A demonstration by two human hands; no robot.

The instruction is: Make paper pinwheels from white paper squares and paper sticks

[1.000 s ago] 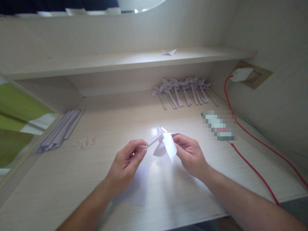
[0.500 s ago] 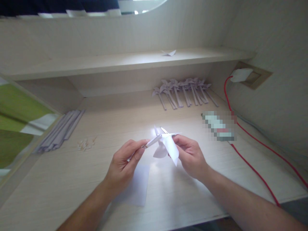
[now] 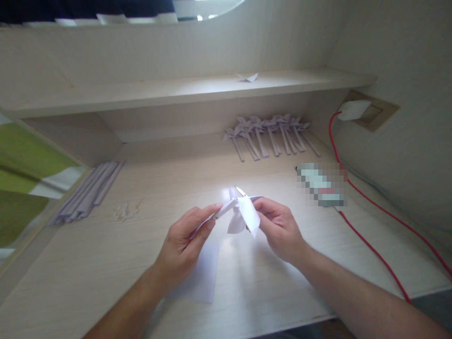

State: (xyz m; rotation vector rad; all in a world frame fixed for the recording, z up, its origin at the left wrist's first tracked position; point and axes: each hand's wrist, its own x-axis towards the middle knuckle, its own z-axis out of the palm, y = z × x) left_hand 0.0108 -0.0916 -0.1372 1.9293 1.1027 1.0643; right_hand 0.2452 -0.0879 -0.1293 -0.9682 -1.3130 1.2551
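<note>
Several paper tubes point(image 3: 88, 193) lie left; one left hand point(image 3: 183, 242) pinches one paper stick point(image 3: 226, 208); one pinwheel point(image 3: 249, 216) sits between hands, one blade point(image 3: 240, 191) above; one right hand point(image 3: 280, 228) curls, exact grip hidden.

At the centre of the frame, the left hand point(image 3: 189, 238) pinches the rolled stick of a white folded-paper pinwheel point(image 3: 250, 216); to its right, the right hand point(image 3: 280, 226) holds small silver metal scissors point(image 3: 241, 191), their handles hidden. A flat white paper sheet point(image 3: 208, 278) lies lower centre, partly covered by the left hand. Pale rolled-paper tubes point(image 3: 90, 190) and small whitish bits point(image 3: 125, 211) lie at middle left, a row of white paper pinwheels point(image 3: 263, 136) upper right of centre, a red cable point(image 3: 379, 261) along the right.
</note>
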